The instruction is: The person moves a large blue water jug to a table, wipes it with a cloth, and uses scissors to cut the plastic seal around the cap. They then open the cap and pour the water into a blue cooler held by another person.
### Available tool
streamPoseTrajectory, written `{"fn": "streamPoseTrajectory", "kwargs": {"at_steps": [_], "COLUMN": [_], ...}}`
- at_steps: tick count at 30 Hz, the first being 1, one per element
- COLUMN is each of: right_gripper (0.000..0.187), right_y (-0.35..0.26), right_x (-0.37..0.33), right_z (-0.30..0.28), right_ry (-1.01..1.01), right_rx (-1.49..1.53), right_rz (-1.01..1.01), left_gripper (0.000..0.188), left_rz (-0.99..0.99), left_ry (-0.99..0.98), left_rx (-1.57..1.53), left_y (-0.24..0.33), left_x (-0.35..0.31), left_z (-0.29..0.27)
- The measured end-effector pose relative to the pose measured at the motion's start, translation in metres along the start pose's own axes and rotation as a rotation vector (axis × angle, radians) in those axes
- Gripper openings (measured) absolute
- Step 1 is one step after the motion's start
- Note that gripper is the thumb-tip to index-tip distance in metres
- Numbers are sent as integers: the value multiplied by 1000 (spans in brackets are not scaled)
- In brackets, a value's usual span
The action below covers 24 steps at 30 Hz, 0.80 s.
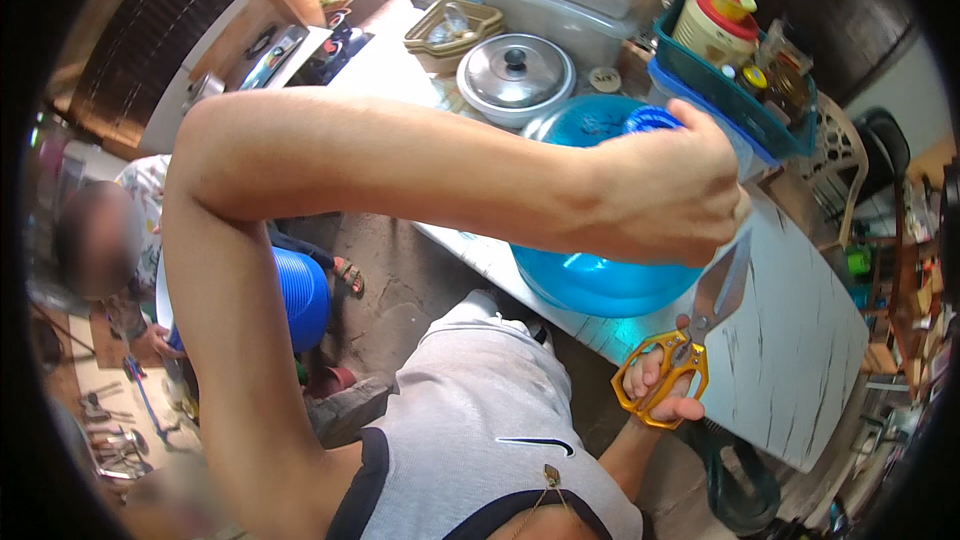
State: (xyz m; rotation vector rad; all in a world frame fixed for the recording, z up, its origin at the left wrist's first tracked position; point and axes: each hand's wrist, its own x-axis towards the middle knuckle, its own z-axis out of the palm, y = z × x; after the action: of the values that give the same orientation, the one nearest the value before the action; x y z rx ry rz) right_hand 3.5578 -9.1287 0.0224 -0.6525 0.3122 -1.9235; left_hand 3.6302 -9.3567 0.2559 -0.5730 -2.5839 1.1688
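My left arm bends across the view. My left hand (675,185) is closed, fingers curled downward, above a turquoise plastic container (610,285) on the table. A blue ribbed plastic piece (652,120) shows beside its thumb side; whatever the fingers grip is hidden behind the hand. Lower right, my right hand (650,380) is wrapped in the gold handles of a pair of scissors (690,350). Their wide grey blades point up, with the tips close to my left hand's curled fingers.
A white-marbled table (790,340) bears a lidded pot (515,75), gold-coloured trays (452,28) and a green basket (790,125) of jars and a jug. At left, another person's hand (155,342) touches a blue tub (300,295). A chair (840,160) stands beyond.
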Motion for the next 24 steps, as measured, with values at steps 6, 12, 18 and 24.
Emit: {"fn": "streamPoseTrajectory", "kwargs": {"at_steps": [6, 12, 18, 24], "right_gripper": [116, 109, 114, 90], "right_y": [5, -2, -22, -42], "right_x": [3, 17, 50, 99], "right_z": [2, 15, 30, 49], "right_ry": [23, 72, 83, 297], "right_rx": [46, -36, -66, -474], "right_rz": [-51, -156, -226, -365], "left_gripper": [26, 21, 17, 29], "left_rz": [37, 61, -135, -435], "left_ry": [-88, 122, 422, 673], "left_rx": [138, -82, -274, -504], "left_y": [2, -7, 0, 31], "left_x": [-15, -25, -34, -33], "left_z": [4, 22, 48, 75]}}
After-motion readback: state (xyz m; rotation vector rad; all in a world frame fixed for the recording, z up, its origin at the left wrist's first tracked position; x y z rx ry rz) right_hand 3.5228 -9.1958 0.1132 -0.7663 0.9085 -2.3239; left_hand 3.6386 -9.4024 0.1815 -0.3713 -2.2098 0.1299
